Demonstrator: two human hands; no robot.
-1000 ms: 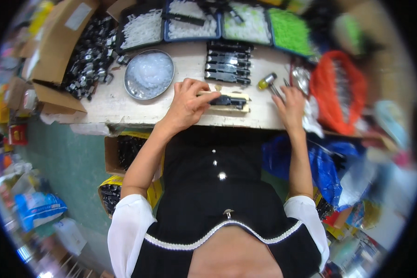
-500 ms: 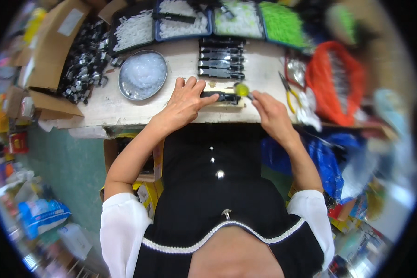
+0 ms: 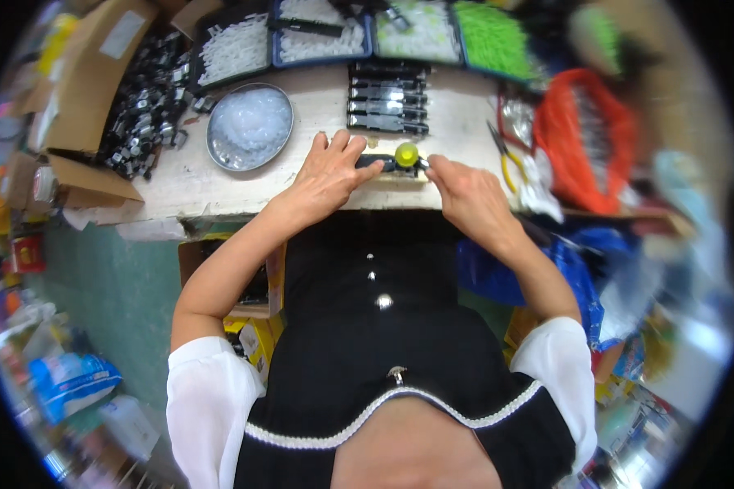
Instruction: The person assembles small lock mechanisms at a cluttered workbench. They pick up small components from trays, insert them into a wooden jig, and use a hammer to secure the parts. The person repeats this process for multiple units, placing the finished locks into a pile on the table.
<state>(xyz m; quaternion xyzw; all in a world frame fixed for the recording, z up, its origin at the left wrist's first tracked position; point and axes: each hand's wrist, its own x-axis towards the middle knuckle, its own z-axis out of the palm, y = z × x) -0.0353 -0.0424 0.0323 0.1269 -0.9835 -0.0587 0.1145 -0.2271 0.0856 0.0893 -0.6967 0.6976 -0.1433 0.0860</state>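
My left hand [image 3: 331,179] lies over the left end of a narrow black part [image 3: 372,161], its thumb pressing along the top and its other fingers reaching flat past it. The black part rests on a low pale block [image 3: 408,177] near the table's front edge. Closed round a handle, my right hand [image 3: 469,189] holds a small hammer with a round yellow-green head [image 3: 406,154]. That head is over the right end of the black part; whether they touch I cannot tell. Just beyond lie several similar black pieces [image 3: 387,107] in a stacked row.
A metal bowl of whitish translucent stuff [image 3: 251,129] stands left, beside a heap of black and silver parts [image 3: 145,106]. Trays of white pieces [image 3: 235,54] and green pieces [image 3: 493,41] line the back. Yellow-handled pliers [image 3: 510,167] and a red bag [image 3: 561,138] are on the right.
My right hand has moved left, bringing the hammer head over the black part's right end. The left hand stays in nearly the same place on the part.
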